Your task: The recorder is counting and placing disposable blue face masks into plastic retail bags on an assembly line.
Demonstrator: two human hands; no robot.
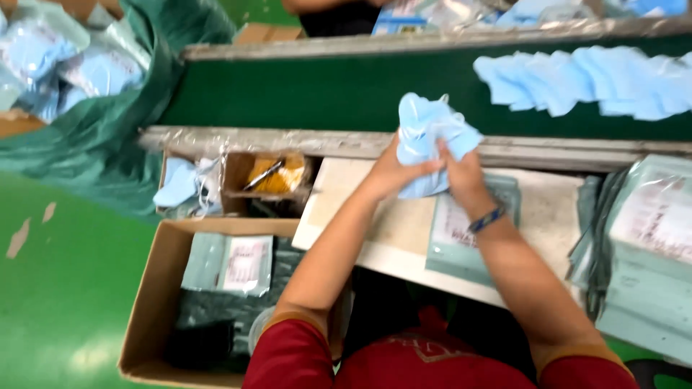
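A small stack of light blue face masks [425, 133] is gripped between both my hands above the white work board [382, 230]. My left hand [396, 169] clasps the stack from the left and underneath. From the right, my right hand [461, 173] presses against it; a blue band circles that wrist. Beneath my right forearm lies a flat pale green pouch [454, 234] with a white label. A loose row of blue masks [591, 79] lies on the dark green conveyor belt [324, 94] just beyond my hands.
A cardboard box [155, 288] at lower left holds filled pouches [231, 263]. Small boxes hold a mask [180, 184] and yellow bits [274, 176]. A pile of empty pouches [649, 238] sits right. Bagged masks [58, 61] lie in green sheeting. Another person [331, 14] stands across the belt.
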